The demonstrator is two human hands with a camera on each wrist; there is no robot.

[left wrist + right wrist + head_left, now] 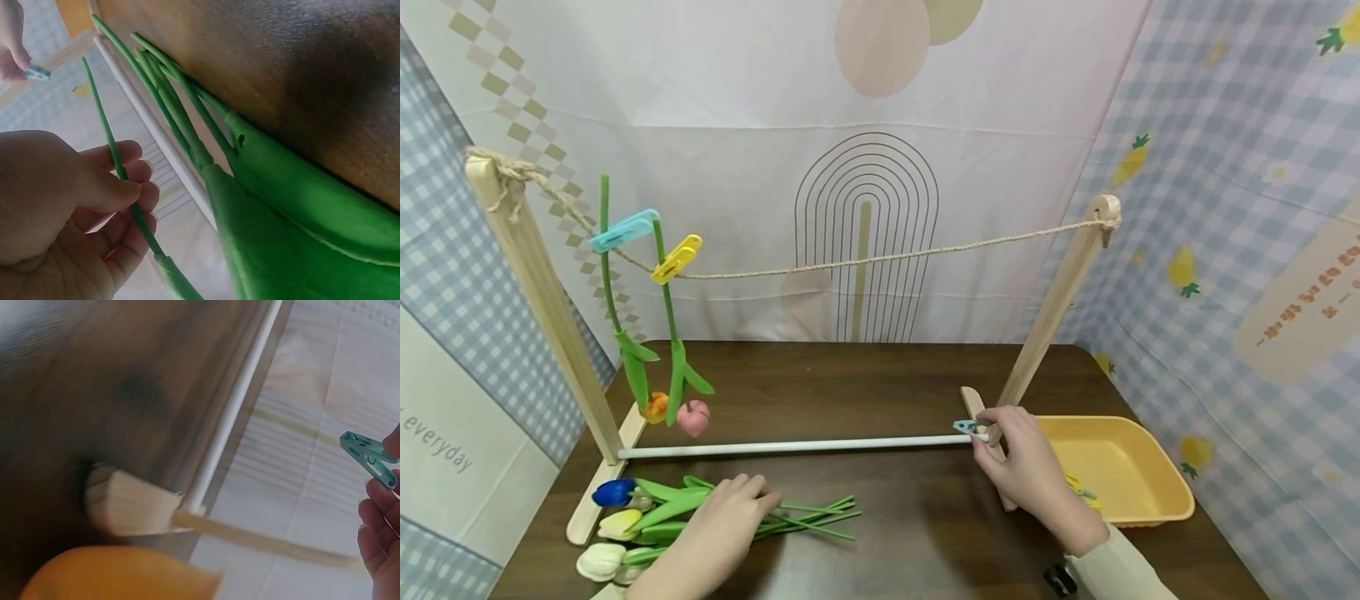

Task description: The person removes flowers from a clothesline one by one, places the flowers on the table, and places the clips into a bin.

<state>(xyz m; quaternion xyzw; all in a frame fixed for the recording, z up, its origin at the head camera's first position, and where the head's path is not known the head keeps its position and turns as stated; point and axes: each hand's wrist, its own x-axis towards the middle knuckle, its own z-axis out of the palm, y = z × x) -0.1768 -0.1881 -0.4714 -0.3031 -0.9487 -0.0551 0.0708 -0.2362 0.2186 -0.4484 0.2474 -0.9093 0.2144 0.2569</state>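
Observation:
In the left wrist view my left hand (69,206) pinches the green stem of an artificial tulip (109,137) between thumb and fingers. More tulips lie on the table beneath it, with blue (613,492), yellow (620,525) and white (601,562) heads pointing left. Near the right post my right hand (1018,454) holds a teal clothespin (369,459) between thumb and fingertips. On the rope (850,263) hang two tulips upside down: an orange one (655,407) under a light blue clothespin (625,230) and a pink one (693,417) under a yellow clothespin (677,259).
The rope is tied between a left wooden post (542,308) and a right wooden post (1052,317). A white rod (805,447) joins their feet low over the table (880,383). Behind my right hand stands a yellow basin (1150,467) with several clothespins (1086,493) inside.

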